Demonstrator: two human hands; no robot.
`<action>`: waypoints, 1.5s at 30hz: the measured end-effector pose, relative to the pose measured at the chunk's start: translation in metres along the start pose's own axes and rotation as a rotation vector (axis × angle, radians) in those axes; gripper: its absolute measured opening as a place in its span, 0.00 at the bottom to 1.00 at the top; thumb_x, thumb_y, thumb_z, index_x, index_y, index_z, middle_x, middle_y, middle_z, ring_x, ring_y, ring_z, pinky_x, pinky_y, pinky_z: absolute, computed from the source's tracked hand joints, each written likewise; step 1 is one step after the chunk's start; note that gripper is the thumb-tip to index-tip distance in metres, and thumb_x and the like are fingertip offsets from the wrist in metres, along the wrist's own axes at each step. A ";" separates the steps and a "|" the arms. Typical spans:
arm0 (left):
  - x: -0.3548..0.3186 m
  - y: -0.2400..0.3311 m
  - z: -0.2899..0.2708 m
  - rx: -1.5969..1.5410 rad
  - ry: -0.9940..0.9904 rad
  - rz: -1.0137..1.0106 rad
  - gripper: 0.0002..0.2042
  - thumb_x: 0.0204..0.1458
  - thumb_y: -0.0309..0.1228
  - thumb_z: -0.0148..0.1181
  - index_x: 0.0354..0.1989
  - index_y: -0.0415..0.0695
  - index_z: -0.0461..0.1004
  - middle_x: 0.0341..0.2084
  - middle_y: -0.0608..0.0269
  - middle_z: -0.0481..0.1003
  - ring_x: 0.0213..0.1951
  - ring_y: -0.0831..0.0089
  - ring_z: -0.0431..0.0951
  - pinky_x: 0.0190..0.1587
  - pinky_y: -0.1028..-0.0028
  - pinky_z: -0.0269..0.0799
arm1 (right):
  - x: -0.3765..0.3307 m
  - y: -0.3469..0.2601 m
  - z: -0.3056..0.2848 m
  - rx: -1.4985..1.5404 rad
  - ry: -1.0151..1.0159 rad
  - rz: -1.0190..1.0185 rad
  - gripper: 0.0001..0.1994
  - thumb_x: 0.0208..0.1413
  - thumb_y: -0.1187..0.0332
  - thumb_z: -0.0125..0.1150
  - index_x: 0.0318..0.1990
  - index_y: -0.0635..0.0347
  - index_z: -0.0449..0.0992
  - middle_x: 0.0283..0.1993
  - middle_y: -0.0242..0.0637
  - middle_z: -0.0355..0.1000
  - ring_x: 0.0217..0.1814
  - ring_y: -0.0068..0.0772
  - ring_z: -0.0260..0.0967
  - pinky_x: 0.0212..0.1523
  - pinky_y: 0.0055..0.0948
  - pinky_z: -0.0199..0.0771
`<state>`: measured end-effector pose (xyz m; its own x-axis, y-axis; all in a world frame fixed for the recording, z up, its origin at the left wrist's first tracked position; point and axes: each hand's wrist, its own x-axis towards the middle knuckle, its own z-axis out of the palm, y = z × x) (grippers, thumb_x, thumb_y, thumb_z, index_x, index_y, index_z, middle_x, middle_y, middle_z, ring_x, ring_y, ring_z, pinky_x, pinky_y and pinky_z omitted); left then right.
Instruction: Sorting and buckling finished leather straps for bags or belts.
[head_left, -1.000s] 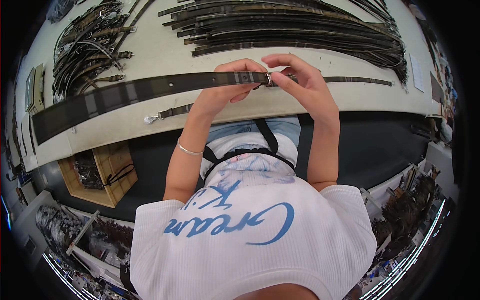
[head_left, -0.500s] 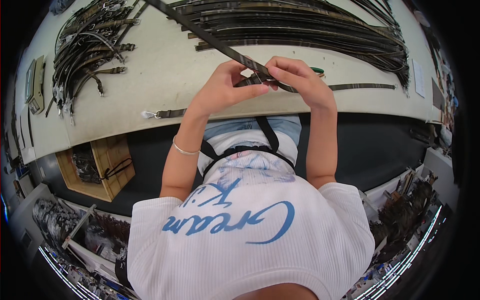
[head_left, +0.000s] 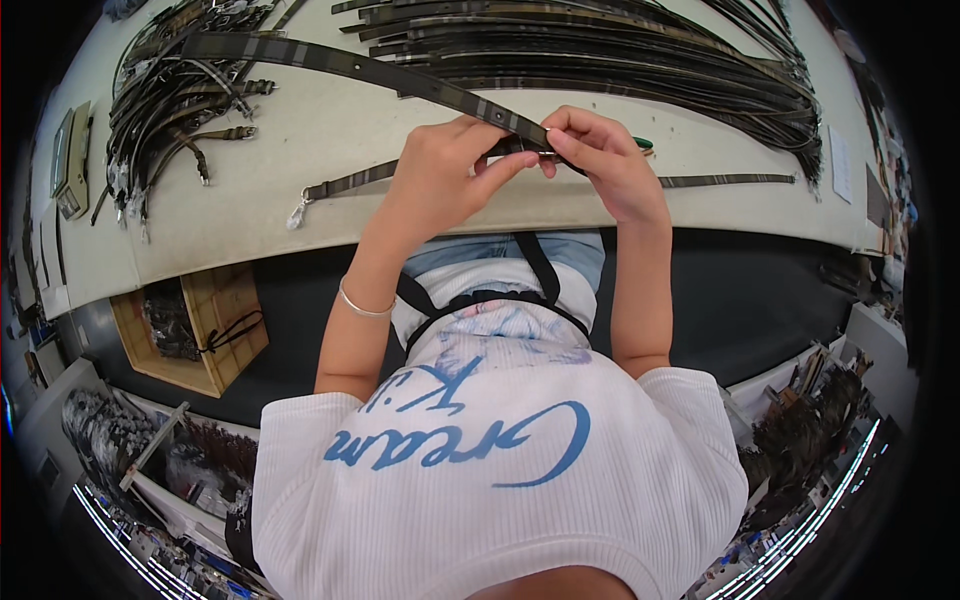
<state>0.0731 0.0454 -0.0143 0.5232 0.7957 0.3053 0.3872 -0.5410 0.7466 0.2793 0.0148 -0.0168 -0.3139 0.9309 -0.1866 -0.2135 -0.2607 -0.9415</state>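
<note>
Both hands, left hand [head_left: 437, 170] and right hand [head_left: 603, 160], fingers pinching dark strap [head_left: 350, 65], long axis running up-left

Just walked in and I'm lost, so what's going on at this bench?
A person holds one dark strap over a pale table, pinching it with the left hand and the right hand. The strap's long end trails up to the left. A thinner strap lies below, with piles of straps behind.

head camera looks steeply down, close over the worktable [head_left: 300, 215].
</note>
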 end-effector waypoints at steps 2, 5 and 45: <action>0.002 -0.003 -0.005 -0.149 -0.078 -0.006 0.12 0.46 0.33 0.68 0.35 0.39 0.79 0.24 0.57 0.76 0.20 0.72 0.72 0.22 0.76 0.66 | 0.000 0.001 0.001 0.047 -0.003 -0.028 0.08 0.60 0.67 0.55 0.34 0.64 0.73 0.30 0.30 0.71 0.31 0.19 0.64 0.38 0.21 0.64; 0.001 -0.002 -0.013 -0.190 -0.141 -0.122 0.10 0.47 0.29 0.68 0.36 0.37 0.79 0.23 0.59 0.76 0.22 0.77 0.70 0.25 0.78 0.64 | 0.001 0.004 0.000 0.051 -0.035 -0.035 0.10 0.61 0.65 0.53 0.36 0.64 0.72 0.30 0.31 0.69 0.32 0.19 0.61 0.35 0.19 0.60; -0.012 -0.010 0.025 -0.338 -0.128 -0.176 0.10 0.49 0.26 0.63 0.40 0.38 0.77 0.27 0.61 0.77 0.28 0.73 0.72 0.33 0.76 0.68 | 0.007 -0.020 0.052 -0.776 0.171 -0.599 0.19 0.56 0.70 0.59 0.55 0.63 0.71 0.49 0.38 0.75 0.51 0.28 0.69 0.51 0.27 0.67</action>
<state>0.0816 0.0346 -0.0401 0.5696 0.8163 0.0958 0.2187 -0.2629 0.9397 0.2333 0.0129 0.0153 -0.2015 0.8944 0.3993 0.3901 0.4472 -0.8048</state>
